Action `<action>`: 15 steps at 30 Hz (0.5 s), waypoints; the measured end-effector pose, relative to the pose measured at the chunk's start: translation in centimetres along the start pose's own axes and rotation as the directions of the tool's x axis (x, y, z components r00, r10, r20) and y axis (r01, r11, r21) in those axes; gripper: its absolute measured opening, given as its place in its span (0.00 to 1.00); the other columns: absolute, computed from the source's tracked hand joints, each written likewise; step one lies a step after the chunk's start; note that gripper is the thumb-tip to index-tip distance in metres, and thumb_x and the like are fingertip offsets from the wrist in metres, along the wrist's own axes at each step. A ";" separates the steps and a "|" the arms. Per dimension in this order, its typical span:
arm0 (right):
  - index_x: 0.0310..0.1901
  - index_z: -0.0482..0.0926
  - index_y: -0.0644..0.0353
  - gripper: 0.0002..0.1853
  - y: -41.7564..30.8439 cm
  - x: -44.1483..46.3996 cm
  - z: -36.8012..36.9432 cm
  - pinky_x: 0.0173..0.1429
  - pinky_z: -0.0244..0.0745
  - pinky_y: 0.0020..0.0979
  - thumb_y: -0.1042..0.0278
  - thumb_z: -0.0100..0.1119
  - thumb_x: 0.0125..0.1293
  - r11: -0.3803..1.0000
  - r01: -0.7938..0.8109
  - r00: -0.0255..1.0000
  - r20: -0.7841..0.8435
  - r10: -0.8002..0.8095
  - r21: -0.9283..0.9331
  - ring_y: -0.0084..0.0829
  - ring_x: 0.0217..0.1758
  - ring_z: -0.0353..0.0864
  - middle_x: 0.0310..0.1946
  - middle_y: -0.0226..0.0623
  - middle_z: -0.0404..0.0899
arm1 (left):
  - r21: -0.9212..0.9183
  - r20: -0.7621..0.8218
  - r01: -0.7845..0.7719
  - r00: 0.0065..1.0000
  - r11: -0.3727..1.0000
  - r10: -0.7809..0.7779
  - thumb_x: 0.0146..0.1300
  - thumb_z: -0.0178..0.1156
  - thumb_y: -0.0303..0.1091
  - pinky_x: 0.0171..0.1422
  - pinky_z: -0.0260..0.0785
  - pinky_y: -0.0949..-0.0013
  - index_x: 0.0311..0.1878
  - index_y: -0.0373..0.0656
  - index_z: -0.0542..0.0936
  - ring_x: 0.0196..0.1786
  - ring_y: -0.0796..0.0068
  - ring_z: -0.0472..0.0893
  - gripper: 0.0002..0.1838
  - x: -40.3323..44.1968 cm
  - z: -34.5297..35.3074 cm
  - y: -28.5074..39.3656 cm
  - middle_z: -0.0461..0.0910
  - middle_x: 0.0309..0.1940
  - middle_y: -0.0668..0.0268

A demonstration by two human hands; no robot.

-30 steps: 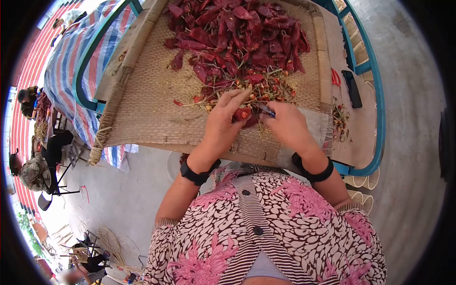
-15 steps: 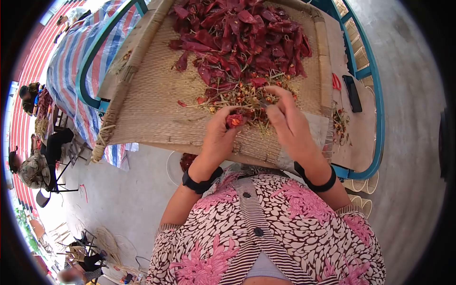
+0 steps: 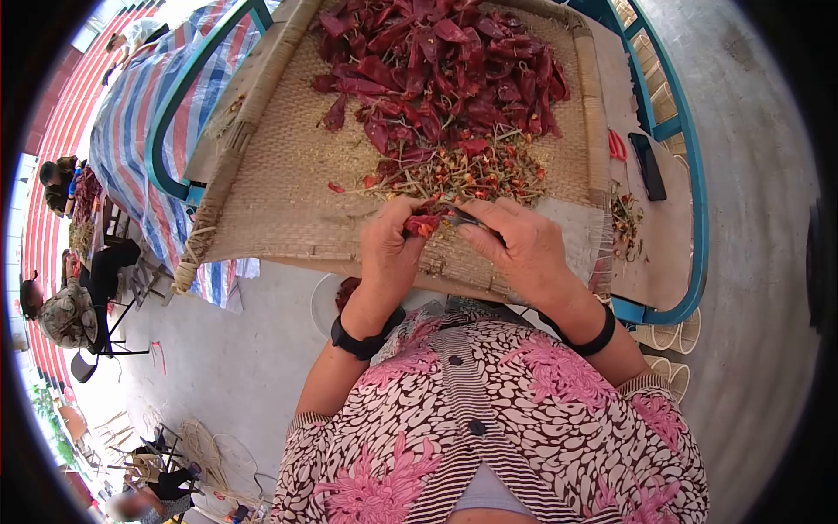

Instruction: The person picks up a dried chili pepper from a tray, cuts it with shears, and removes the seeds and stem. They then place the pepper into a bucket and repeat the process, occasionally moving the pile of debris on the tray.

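My left hand [image 3: 388,243] is closed around a dried red chili pepper [image 3: 420,227] near the front edge of the woven tray [image 3: 288,218]. Fingers pinched, my right hand [image 3: 526,243] grips a small dark metal tool [image 3: 460,218] with its tip against the pepper; its exact kind is mostly hidden by the fingers. Just beyond both hands lies a scatter of cut stems and bits [image 3: 471,175]. Behind that, a large heap of dried red chilies [image 3: 445,70] covers the far part of the tray.
Red-handled scissors [image 3: 617,144] and a black phone [image 3: 648,166] lie on the board right of the tray, beside more stem bits [image 3: 626,218]. A teal metal frame [image 3: 696,201] surrounds it. Striped tarpaulin [image 3: 140,131] hangs at left, where several people sit working.
My right hand has drawn back from the stem scatter toward my body and brought the tool to the chili pepper. My left hand still holds the pepper, slightly further left.
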State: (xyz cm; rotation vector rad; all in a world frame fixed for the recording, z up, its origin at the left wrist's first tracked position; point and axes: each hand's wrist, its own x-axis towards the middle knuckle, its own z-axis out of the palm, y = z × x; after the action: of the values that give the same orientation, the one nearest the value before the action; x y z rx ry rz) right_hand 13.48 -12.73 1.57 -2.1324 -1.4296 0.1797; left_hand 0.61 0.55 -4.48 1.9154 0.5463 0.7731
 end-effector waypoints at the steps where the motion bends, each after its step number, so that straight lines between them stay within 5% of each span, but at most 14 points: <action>1: 0.50 0.82 0.51 0.15 0.1 -0.1 0.0 0.33 0.75 0.36 0.56 0.62 0.64 1.000 -0.004 1.000 0.004 0.004 0.024 0.38 0.31 0.82 0.32 0.35 0.80 | 0.013 -0.019 -0.041 0.999 0.999 0.042 0.55 0.62 0.19 0.39 0.68 0.73 0.43 0.36 0.79 0.34 0.73 0.78 0.11 0.0 0.1 -0.1 0.79 0.31 0.62; 6: 0.48 0.82 0.51 0.14 1.0 -0.4 0.4 0.35 0.75 0.37 0.56 0.61 0.65 0.969 -0.018 1.000 0.002 0.018 0.247 0.38 0.33 0.82 0.30 0.35 0.79 | 0.084 -0.049 -0.073 0.996 0.994 0.078 0.50 0.63 0.16 0.40 0.70 0.71 0.44 0.37 0.81 0.35 0.66 0.80 0.16 -0.2 0.4 0.2 0.81 0.34 0.60; 15: 0.45 0.81 0.50 0.13 0.4 -0.9 -0.8 0.31 0.74 0.40 0.54 0.61 0.64 1.000 -0.019 1.000 0.020 0.019 -0.017 0.39 0.30 0.80 0.29 0.32 0.77 | 0.124 -0.035 -0.098 0.994 0.987 0.103 0.49 0.65 0.17 0.40 0.71 0.67 0.44 0.39 0.81 0.37 0.60 0.80 0.16 -0.4 1.3 0.4 0.79 0.34 0.59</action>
State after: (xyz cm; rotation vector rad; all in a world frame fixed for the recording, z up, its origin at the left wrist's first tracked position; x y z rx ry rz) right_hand 13.78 -13.92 1.81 -2.1640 -1.4277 0.1981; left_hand 1.31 -0.67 -4.62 2.0563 0.5366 0.8627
